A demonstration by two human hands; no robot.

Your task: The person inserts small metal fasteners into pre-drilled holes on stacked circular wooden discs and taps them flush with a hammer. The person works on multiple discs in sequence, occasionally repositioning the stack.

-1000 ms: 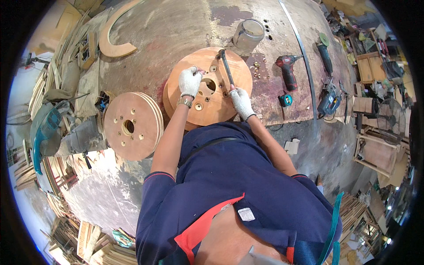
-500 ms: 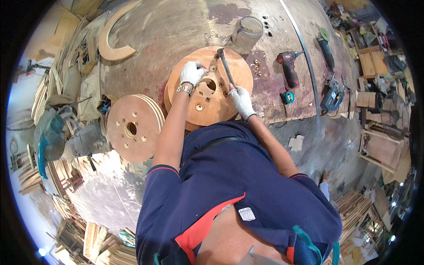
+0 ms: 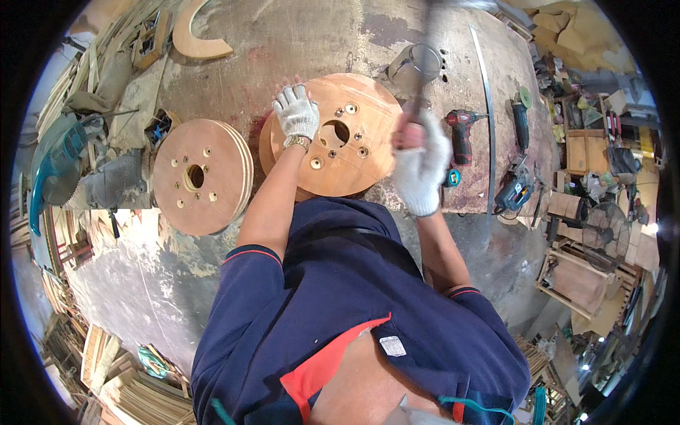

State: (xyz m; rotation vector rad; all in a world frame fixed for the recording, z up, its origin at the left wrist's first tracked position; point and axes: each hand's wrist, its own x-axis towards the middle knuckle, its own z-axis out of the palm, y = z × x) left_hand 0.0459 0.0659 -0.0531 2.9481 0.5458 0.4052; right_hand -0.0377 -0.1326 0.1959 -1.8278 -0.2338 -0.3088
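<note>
A round wooden disc [image 3: 340, 173] with a centre hole lies on the workbench, and several smaller holes with metal inserts ring that hole. It rests on another disc whose edge shows at the left. My gloved left hand [image 3: 296, 113] lies flat with fingers spread on the disc's upper left part. Over the disc's right side, my gloved right hand [image 3: 423, 166] is raised and closed around a hammer [image 3: 425, 64]. Motion blurs the hammer, which points up and away from me; its head cannot be made out.
Left of the disc stands a stack of similar discs [image 3: 170, 156]. A curved wooden piece [image 3: 202, 47] lies at the far left. A glass jar [image 3: 401, 69] sits beyond the hammer. To the right are a power drill [image 3: 461, 134], tape measure [image 3: 452, 177], metal strip [image 3: 486, 106], angle grinder [image 3: 522, 120] and jigsaw [image 3: 514, 193].
My right hand has lifted the hammer off the disc and swung it up to the right. My left hand has opened from a pinch near the inserts and moved left, flat on the disc.
</note>
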